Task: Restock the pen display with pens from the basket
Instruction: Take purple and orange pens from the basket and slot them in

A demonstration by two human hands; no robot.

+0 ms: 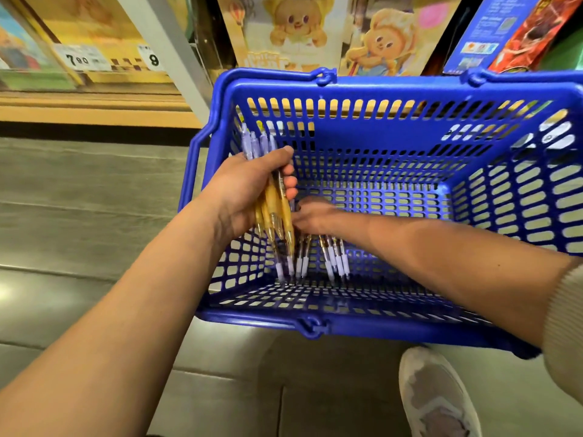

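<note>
Head view, downward. A blue basket (pixel 378 86) is seen at centre and right of the frame, set low before shelving. A bundle of pens (pixel 277 203), amber-barrelled with lilac ends, is held upright at the basket's left wall by the left hand (pixel 249 187); the fingers and thumb are curled round the mid-barrels, and the bundle is fully enclosed. The right hand (pixel 315 216) is reached into the basket at centre frame, just behind the bundle. Its fingers are hidden, so whether anything is gripped cannot be told. Further loose pens (pixel 336 257) are seen just below it, low inside the basket in two small clusters, tips toward the lower edge of the frame. No pen display can be identified; only price labels (pixel 79 59) at upper left and illustrated boxes (pixel 293 26) at top centre are shown. A shoe (pixel 438 392) is visible at lower right.

Handling, as judged: the pens are expected to be light, stiff and smooth, so that a bundle is liable to fan or slide lengthwise if loosely held. Hold is best taken across the middle of the barrels, with ends aligned and several gathered parallel. The rubbery lilac sections should offer more friction than the barrels.
</note>
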